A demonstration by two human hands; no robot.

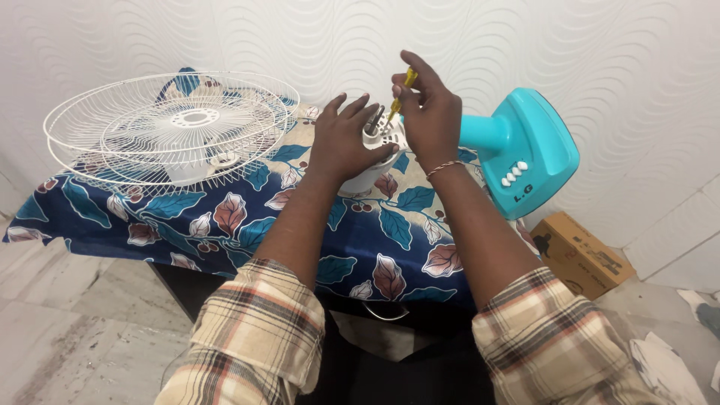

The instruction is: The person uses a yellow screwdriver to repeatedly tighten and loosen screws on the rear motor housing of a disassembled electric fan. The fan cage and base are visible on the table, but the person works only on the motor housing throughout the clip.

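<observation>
Floral tablecloth (225,217) w/ fan grilles (169,124), white wall (525,45).

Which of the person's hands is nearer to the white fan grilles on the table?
Left. The left hand rests on the white motor housing, just beside the fan grilles; the right hand is farther off, holding a yellow screwdriver.

White wire fan grilles (171,124) lie stacked on a leaf-print cloth (247,225), left. Cardboard box (581,255) on the tiled floor (67,315), right. Textured white wall (300,37) behind.
</observation>
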